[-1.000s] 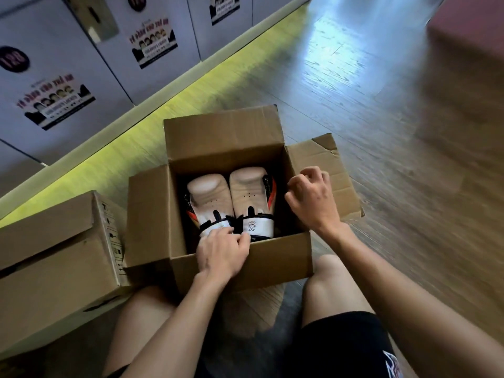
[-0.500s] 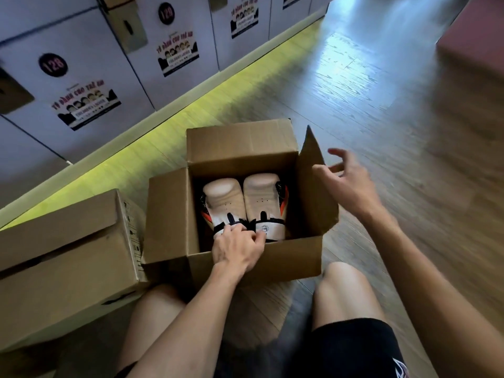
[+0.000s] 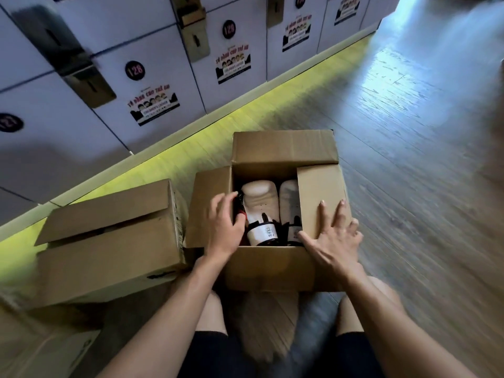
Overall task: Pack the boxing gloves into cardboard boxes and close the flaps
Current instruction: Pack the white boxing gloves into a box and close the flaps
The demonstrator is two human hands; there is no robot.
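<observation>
Task thing: boxing gloves point(image 3: 260, 211) — a pale pair, side by side inside the open box point(image 3: 272, 268), at 12 o'clock just beyond the knees.
Glove axis: long axis runs 6 to 12, with the cuffs at the 6 end and the padded ends at 12. Both sit below the rim as far as I can see.
Right hand point(image 3: 332, 241): fingers straight and spread wide, palm flat on the right flap point(image 3: 319, 192). That flap lies folded in over the 3 o'clock part of the opening and half hides the glove on that side.
Left hand point(image 3: 222, 227): on the inner edge of the left flap point(image 3: 204, 205), thumb toward the gloves. It is blurred, so I cannot tell whether it pinches the card or only rests on it.
Left flap: splayed outward toward 9, not yet folded.
Far flap point(image 3: 283, 148): up at 12, leaning away.
Key relation: the left flap lies right under the left hand, hinge running 6 to 12 — I judge the next move to be a swing toward 3 to meet the right flap. The left hand is the nearer one for it.
Risk: my guess is the right flap springs up if the palm lifts early.
Surface: wood-plank floor point(image 3: 409, 200), with the box directly on it.
Room: second box point(image 3: 109, 255) just beside at 9, flaps partly down. Pale numbered lockers point(image 3: 163, 36) run from 10 to 1, with a yellow-green light strip point(image 3: 191, 135) along their base.
</observation>
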